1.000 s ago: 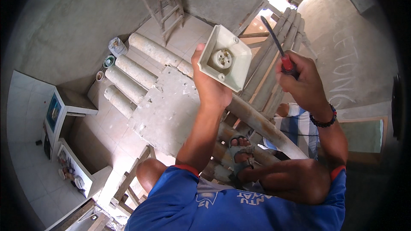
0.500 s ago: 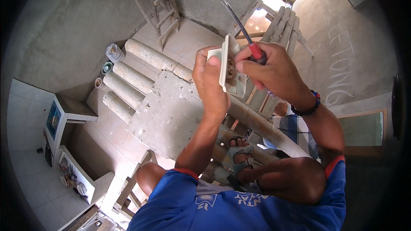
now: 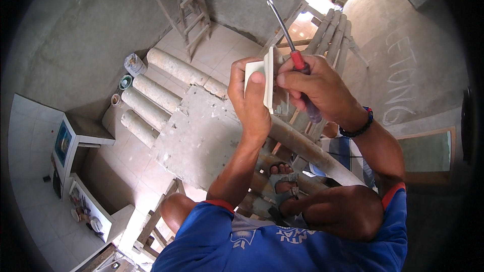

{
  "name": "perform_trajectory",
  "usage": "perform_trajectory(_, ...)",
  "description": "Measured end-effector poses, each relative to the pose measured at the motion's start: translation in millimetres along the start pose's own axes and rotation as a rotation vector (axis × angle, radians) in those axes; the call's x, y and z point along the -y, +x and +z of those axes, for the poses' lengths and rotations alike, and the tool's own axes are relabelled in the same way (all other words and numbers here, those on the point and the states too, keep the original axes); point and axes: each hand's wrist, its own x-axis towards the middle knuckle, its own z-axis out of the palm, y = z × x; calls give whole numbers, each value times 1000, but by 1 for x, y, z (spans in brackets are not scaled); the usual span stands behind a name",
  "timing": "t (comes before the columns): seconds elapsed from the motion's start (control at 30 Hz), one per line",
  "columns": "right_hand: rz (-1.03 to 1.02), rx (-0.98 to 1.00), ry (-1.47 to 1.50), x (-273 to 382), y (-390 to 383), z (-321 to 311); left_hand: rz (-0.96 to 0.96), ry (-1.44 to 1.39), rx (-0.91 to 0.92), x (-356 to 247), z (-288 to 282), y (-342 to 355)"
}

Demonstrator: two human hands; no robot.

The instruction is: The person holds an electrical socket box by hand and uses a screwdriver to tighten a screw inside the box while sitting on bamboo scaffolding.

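Observation:
Gripped by my left hand [image 3: 250, 95] is a white electrical socket [image 3: 268, 80], a squarish plate with a box-like body, turned edge-on to me. My left thumb lies along its left side, and the fingers wrap behind. My right hand [image 3: 320, 88] is closed around a screwdriver [image 3: 298, 60] with a red and dark handle, its metal shaft slanting up and left, away from the socket. The right thumb and forefinger pinch close against the socket's right side. Whatever lies between those fingertips is hidden.
Under me is a scaffold of thick bamboo-like poles [image 3: 151, 88] with a grey, cement-stained board [image 3: 201, 131]. A wooden ladder [image 3: 189, 15] stands by the far wall. Several buckets [image 3: 134, 64] are on the tiled floor at left, past a white-edged counter [image 3: 83, 131].
The socket has turned more edge-on, hiding its brass terminals. The screwdriver has shifted slightly right and down in my right hand, showing more handle below the fingers.

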Motion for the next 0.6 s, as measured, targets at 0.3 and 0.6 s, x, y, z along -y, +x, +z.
perform_trajectory(0.3,93,102,340,-10,7,-7,68,18,23,7,-2,-1)
perform_trajectory(0.6,-7,11,-82,2,-10,-1,-160,-288,-154,7,10,5)
